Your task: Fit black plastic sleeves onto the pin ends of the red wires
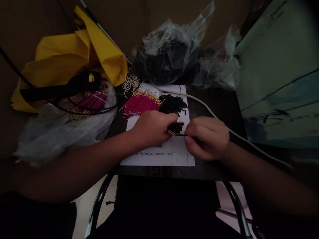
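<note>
My left hand (pixel 156 127) is closed around a bundle of wires (pixel 176 127), whose gold tips and black sleeves stick out past the thumb to the right. The fingers of my right hand (pixel 207 137) pinch a thin black sleeve (pixel 182 135) at the end of one gold tip. Just beyond my left hand lies a heap of red wires (pixel 143 103) with gold ends. Beside it is a pile of short black sleeves (pixel 174 103). Both rest on a printed white sheet (pixel 183 156).
A yellow bag (pixel 64 49), a clear plastic bag (pixel 67 132) and another wire bundle (pixel 91 103) lie at the left. Plastic bags with dark contents (pixel 166 56) stand at the back. A white cable (pixel 204 105) crosses the dark table (pixel 224 106).
</note>
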`<state>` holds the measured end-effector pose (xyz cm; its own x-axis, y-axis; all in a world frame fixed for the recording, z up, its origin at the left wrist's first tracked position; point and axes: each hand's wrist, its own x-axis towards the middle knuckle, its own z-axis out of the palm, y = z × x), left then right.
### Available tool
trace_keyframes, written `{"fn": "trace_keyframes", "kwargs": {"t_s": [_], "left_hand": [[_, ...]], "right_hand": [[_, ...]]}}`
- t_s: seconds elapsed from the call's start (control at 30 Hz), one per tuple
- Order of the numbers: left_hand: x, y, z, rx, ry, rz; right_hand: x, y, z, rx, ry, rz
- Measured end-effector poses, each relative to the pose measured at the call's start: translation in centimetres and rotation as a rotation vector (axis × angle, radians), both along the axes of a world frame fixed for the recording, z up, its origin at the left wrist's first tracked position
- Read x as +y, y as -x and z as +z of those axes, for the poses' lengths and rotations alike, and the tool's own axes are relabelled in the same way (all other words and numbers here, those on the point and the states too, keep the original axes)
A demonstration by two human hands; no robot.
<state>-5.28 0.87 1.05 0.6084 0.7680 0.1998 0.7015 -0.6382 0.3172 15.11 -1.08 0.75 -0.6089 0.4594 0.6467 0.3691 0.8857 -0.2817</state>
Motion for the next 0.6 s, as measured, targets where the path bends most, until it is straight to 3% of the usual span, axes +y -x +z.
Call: {"fn": "trace_keyframes", "kwargs": {"t_s": [0.6], "left_hand": [[0.03, -0.09, -0.02, 0.087, -0.028, 0.008]], "right_hand": [[0.14, -0.13, -0.50, -0.093, 0.011, -0.031]]}}
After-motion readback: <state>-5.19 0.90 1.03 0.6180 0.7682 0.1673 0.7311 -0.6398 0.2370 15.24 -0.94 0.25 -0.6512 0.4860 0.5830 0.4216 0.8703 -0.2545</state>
